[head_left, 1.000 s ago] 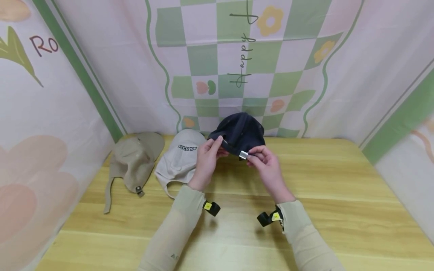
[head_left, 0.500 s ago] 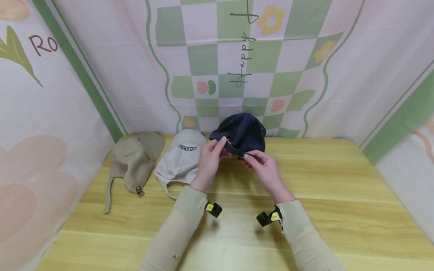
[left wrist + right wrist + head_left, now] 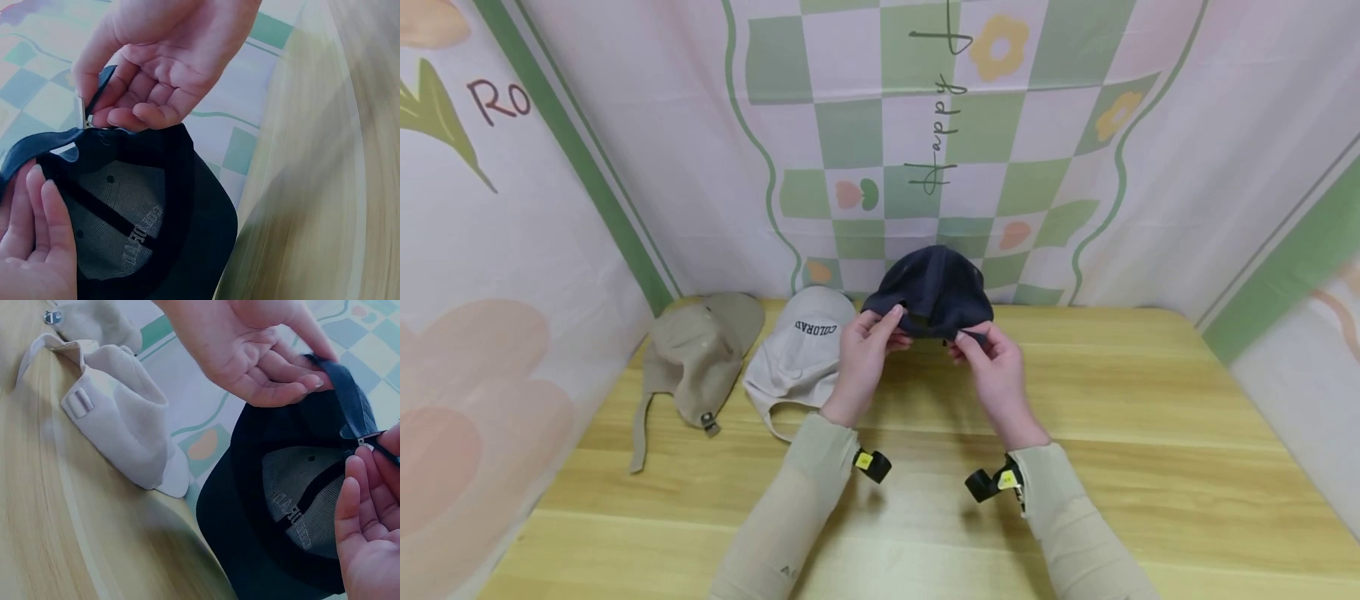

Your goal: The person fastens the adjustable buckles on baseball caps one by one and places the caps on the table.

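Observation:
A dark navy cap point(image 3: 934, 287) is held up near the back wall, the opening above its strap toward me and its inside visible in the wrist views. My left hand point(image 3: 863, 354) grips the left side, thumb and fingers on the strap point(image 3: 345, 394). Over on the right, my right hand point(image 3: 997, 371) pinches the metal buckle point(image 3: 80, 112) and the short strap end point(image 3: 105, 85) between thumb and fingers. From the head view the buckle is hidden. The strap runs through the buckle across the cap's back.
To the left, a light beige cap point(image 3: 805, 333) with dark lettering lies on the wooden table point(image 3: 1120, 467). Farther left is a khaki cap point(image 3: 688, 350) with its strap undone. A printed cloth point(image 3: 910, 133) hangs behind the table.
My right hand has shifted the buckle under its fingers and moved slightly right with the strap end. The strap looks drawn tighter, and the cap has turned a little. The left hand barely moved.

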Demonstrator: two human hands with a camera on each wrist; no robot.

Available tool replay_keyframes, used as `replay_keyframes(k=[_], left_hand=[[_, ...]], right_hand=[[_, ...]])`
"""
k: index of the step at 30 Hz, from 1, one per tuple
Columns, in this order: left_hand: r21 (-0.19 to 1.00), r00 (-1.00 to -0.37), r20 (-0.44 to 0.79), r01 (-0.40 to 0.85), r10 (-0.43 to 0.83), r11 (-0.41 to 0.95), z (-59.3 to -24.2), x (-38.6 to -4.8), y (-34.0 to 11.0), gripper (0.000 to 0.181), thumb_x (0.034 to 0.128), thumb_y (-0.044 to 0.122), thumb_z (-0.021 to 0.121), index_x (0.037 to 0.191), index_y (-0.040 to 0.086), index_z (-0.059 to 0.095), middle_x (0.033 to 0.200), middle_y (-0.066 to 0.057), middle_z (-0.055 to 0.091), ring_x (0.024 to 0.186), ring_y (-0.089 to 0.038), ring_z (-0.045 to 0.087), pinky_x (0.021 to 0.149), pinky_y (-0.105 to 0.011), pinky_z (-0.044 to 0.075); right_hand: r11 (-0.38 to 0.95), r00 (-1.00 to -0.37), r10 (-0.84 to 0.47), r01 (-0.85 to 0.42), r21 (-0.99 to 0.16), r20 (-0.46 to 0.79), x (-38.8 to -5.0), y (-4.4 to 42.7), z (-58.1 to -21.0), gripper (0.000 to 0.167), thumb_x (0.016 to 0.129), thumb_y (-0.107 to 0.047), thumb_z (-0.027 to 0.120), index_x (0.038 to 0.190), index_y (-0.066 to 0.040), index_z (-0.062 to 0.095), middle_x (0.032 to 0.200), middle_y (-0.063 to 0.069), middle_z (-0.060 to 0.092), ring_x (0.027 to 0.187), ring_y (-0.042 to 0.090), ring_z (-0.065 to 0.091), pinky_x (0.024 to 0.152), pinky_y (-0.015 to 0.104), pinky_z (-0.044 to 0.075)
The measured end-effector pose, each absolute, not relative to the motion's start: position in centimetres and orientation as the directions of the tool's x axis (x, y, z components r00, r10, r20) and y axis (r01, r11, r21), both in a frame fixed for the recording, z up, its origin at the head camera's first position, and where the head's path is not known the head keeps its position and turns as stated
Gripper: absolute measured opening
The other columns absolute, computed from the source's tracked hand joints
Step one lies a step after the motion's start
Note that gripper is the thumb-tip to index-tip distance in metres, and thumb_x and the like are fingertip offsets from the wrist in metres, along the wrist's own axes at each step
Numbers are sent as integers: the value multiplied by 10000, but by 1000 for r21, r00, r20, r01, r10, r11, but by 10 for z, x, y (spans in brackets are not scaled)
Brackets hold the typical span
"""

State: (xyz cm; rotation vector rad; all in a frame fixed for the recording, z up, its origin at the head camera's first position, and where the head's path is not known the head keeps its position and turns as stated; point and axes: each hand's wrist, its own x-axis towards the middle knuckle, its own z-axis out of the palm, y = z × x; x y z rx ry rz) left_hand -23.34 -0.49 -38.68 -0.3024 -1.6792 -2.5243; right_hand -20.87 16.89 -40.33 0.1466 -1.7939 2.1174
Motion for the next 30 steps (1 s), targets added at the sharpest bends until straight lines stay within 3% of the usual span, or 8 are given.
replay_keyframes(k=[8,16,30], left_hand=[[880,-986,164,164,-38,-447,-387,-235,-6,196,1006,119,667,863,74,541,781,-117,688,684,-188,659,694,-273,578],[885,-981,184,189,-52,-427,-388,-236,-5,132,1010,117,660,917,66,581,784,-87,689,685,-157,659,708,-272,577],[890,-982,177,189,-68,-414,-388,-238,-6,102,989,106,687,927,52,628,771,-55,710,664,-150,649,679,-260,572]], right_hand=[[-146,-923,226,-350,-925,313,-208,168,-399,205,980,80,562,877,-83,633,916,61,661,780,233,633,642,227,545],[-100,-916,209,-368,-925,342,-206,170,-398,90,986,104,539,898,116,526,1005,57,664,778,154,634,691,244,550],[-95,-908,196,-394,-914,371,-205,175,-398,123,973,136,541,868,153,480,984,15,712,802,153,651,748,263,556]])
